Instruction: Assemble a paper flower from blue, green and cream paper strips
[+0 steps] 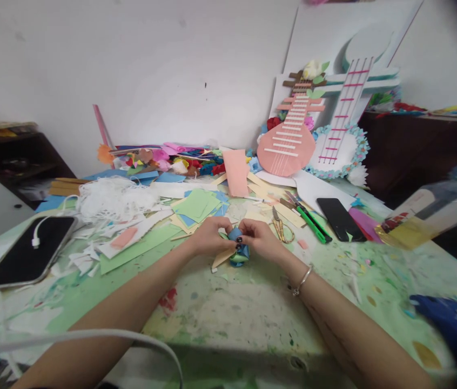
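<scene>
A small piece of curled blue and green paper (239, 255) is held between both hands over the table. My left hand (214, 236) pinches it from the left, thumb and fingers pressed together. From the right, my right hand (260, 238) grips the same paper with its fingertips. The fingers hide part of its shape. Under the left fingers a tan paper strip (223, 259) sticks out. Just right of the right hand lie gold-handled scissors (280, 225). Behind the hands is a stack of green paper squares (197, 205).
A green utility knife (313, 222) and a black phone (340, 218) lie to the right. A tablet (31, 251) and tangled white string (113, 197) are on the left. Paper instruments, a pink one (286, 148) among them, lean at the back. A white cable (123, 334) crosses the foreground.
</scene>
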`<state>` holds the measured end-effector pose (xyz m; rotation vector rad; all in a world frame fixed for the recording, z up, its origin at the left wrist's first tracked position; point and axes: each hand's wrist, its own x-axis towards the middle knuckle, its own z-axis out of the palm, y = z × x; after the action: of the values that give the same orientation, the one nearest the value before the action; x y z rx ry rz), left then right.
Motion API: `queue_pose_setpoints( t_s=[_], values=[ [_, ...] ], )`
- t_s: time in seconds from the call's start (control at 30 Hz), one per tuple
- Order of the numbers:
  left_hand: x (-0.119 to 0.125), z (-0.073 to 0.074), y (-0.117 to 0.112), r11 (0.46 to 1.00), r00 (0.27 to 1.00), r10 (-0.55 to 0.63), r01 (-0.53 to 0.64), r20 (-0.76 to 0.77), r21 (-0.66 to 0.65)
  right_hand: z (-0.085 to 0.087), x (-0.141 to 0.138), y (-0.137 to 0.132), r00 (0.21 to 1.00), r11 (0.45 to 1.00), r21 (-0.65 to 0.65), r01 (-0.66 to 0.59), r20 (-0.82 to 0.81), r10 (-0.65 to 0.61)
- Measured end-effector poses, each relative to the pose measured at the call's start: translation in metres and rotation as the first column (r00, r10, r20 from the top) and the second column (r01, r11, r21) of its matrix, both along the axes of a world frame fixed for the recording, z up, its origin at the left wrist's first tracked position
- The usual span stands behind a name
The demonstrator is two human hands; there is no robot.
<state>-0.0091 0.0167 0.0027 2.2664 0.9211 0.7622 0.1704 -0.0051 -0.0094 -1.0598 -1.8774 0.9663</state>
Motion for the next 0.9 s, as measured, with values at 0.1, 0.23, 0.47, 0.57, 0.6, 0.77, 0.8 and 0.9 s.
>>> queue_pose_setpoints(
  t_s=[0.1, 0.23, 0.47, 0.57, 0.6, 0.77, 0.8, 0.9],
  values=[
    [0.001, 0.001, -0.002, 0.998, 0.998, 0.058, -0.058, 0.0, -0.011, -0.001, -0.002, -0.001, 0.998, 0.997, 0.064, 0.044, 0.035, -0.047],
    [0.002, 0.001, -0.003, 0.994, 0.994, 0.113, -0.112, -0.014, 0.018, -0.005, -0.004, 0.0, 0.99, 0.986, 0.121, 0.112, 0.067, -0.121],
    [0.001, 0.0, 0.001, 0.99, 0.994, 0.109, -0.109, -0.007, -0.093, -0.003, -0.012, -0.005, 0.973, 0.967, 0.16, 0.197, 0.092, -0.214],
    [-0.006, 0.001, 0.007, 0.952, 1.0, 0.023, -0.023, -0.004, -0.304, -0.002, -0.016, -0.009, 0.976, 0.974, 0.137, 0.181, 0.099, -0.195],
    [-0.009, 0.001, 0.009, 0.934, 1.0, -0.018, 0.018, 0.002, -0.357, -0.002, -0.017, -0.01, 0.979, 0.978, 0.121, 0.168, 0.096, -0.18],
    [-0.012, 0.007, 0.007, 0.949, 0.999, -0.04, 0.036, -0.007, -0.313, -0.003, -0.018, -0.011, 0.977, 0.979, 0.074, 0.192, 0.076, -0.198],
    [-0.011, 0.008, 0.006, 0.962, 1.0, -0.02, 0.015, -0.015, -0.271, -0.003, -0.018, -0.01, 0.975, 0.976, 0.076, 0.203, 0.075, -0.208],
    [-0.008, 0.01, 0.002, 0.982, 0.999, 0.01, -0.018, -0.043, -0.19, -0.002, -0.016, -0.009, 0.969, 0.971, 0.086, 0.224, 0.091, -0.231]
  ],
)
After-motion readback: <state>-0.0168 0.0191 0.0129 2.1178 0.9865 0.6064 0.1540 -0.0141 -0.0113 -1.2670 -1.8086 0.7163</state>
